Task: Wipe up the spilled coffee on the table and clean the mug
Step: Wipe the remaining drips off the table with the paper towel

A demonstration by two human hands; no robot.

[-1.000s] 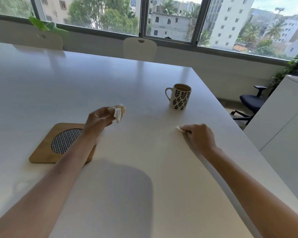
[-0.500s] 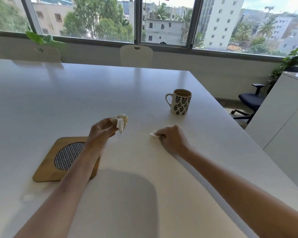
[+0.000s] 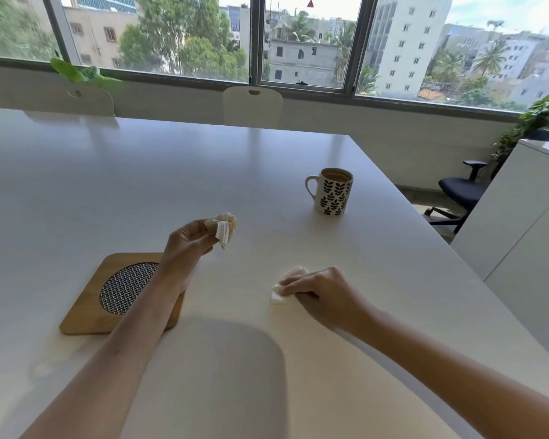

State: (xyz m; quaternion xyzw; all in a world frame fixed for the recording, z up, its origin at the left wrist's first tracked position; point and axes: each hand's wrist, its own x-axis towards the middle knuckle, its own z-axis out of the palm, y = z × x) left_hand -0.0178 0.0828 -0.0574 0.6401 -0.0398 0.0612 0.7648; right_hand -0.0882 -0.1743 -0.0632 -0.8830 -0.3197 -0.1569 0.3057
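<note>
Right hand (image 3: 322, 297) presses folded tissue (image 3: 287, 285) flat on worktop (image 3: 140, 185), fingers curled over it, wiping. Left hand (image 3: 187, 245) raised, fingers pinch crumpled stained wad (image 3: 224, 228). Mug (image 3: 332, 191) upright at 1 o'clock, well apart, coffee inside. Risk: wide sweep clips mug, fresh spill. Wad could drip.

The mug (image 3: 332, 196) is showing black leaf sprigs on white, with brown coffee inside. The crumpled tissue (image 3: 224, 228) is looking white with perhaps tan staining. The trivet (image 3: 86, 307) is showing light wood around a black-and-white weave. The table (image 3: 140, 185) is appearing white.
</note>
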